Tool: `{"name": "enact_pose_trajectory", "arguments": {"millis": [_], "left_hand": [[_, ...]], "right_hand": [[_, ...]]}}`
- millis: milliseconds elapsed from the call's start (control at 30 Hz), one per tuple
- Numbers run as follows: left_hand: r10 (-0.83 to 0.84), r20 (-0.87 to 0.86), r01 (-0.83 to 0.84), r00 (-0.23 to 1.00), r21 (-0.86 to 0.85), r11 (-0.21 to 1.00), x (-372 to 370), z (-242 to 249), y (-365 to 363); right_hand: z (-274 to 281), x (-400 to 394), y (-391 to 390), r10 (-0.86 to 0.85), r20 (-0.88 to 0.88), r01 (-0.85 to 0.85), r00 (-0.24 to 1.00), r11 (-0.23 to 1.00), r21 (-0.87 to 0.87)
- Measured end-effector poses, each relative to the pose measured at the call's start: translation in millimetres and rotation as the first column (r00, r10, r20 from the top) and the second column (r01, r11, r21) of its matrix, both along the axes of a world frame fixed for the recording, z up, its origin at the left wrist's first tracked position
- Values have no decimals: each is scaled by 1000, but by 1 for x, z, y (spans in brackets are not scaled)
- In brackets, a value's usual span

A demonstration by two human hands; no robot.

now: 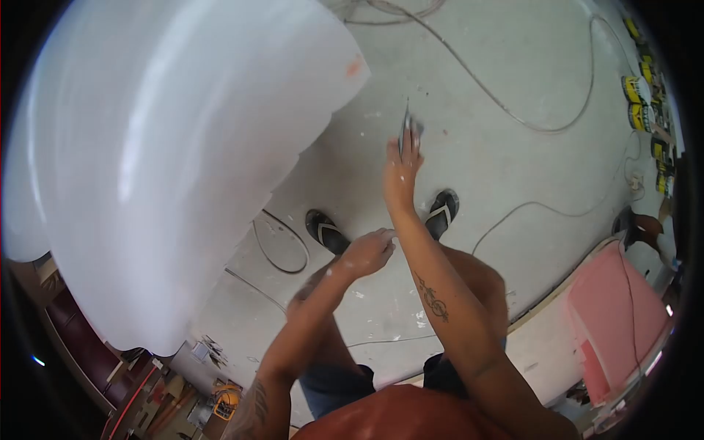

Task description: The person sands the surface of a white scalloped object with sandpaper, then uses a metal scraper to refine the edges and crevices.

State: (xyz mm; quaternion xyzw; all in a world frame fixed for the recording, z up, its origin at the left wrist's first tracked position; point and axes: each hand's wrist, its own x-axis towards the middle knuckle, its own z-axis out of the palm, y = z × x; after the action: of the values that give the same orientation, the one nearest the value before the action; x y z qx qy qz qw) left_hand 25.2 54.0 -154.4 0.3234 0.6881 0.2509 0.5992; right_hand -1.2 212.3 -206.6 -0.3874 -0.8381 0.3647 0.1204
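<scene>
My right hand (402, 165) is stretched forward over the floor, its fingers around a thin flat tool (404, 132) whose narrow edge faces me; the exact kind is hard to make out. My left hand (369, 251) is closed near my right forearm, its fingertips close to the wrist side of that arm; anything inside it is hidden. White dust or paste marks both hands. To the left of them stands a large, smooth, white curved panel (176, 147) with a small orange patch near its right corner.
Hoses and a cable (513, 117) lie across the grey floor (528, 169). Yellow and black cans (636, 103) line the right edge. A pink panel (616, 315) is at the lower right. Tools and a yellow object (226, 402) sit at the lower left.
</scene>
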Motion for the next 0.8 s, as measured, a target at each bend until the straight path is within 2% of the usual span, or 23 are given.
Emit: {"name": "enact_pose_trajectory", "arguments": {"millis": [33,67,100,167,233,300,367,433,467,500,533,567,600,633,667,733,767,800], "left_hand": [[-216,-53,219,975,61,974,16,-26,-2],[-404,-69,388,912,-173,905,-26,-40,-8],[-423,-103,398,900,-197,896,-37,-61,-16],[-585,-39,567,810,-198,799,-19,-93,-36],[-719,-61,697,693,-201,688,-32,-55,-27],[-665,-275,634,694,-205,746,-40,-59,-51],[-783,-282,718,555,-313,622,-59,-31,-30],[-632,-425,654,648,-115,748,-70,-41,-52],[-629,-464,657,624,-124,744,-76,-53,-66],[-560,-477,596,678,-90,798,-80,-64,-80],[-479,-513,522,712,-70,850,-58,-58,-96],[-494,-520,538,697,-76,840,-54,-61,-113],[-611,-474,529,634,-311,790,-57,-61,-127],[-717,-392,496,576,-530,688,-58,-60,-139],[-783,-309,479,540,-651,588,-62,-53,-132],[-685,-340,391,644,-623,677,-75,-63,-116],[-588,-450,370,672,-483,793,-79,-67,-102],[-480,-536,353,695,-326,877,-83,-69,-90]], "right_hand": [[23,-13,4,-68,-158,65,985,998,-26],[16,-73,-15,-116,-326,88,938,991,-97],[17,-104,-18,-168,-436,122,884,984,-132],[10,-128,-17,-123,-592,101,797,992,-71],[19,-145,-15,25,-738,52,674,995,82],[19,-171,-16,47,-783,80,620,989,123],[-1,-174,-13,66,-806,104,588,982,156],[-35,-178,-7,170,-738,109,653,943,314],[-62,-181,-11,180,-759,131,626,935,330],[-93,-185,-17,196,-760,90,620,944,318],[-87,-173,-26,221,-781,50,584,951,306],[-81,-172,-30,208,-787,72,580,950,304],[-66,-177,-31,212,-807,86,551,948,308],[-51,-180,-29,211,-825,98,525,947,305],[-13,-183,-24,204,-816,116,541,943,312],[56,-199,-14,189,-894,130,406,956,261],[76,-203,-13,165,-934,119,318,970,212],[77,-199,-13,163,-936,118,313,971,208]]}}
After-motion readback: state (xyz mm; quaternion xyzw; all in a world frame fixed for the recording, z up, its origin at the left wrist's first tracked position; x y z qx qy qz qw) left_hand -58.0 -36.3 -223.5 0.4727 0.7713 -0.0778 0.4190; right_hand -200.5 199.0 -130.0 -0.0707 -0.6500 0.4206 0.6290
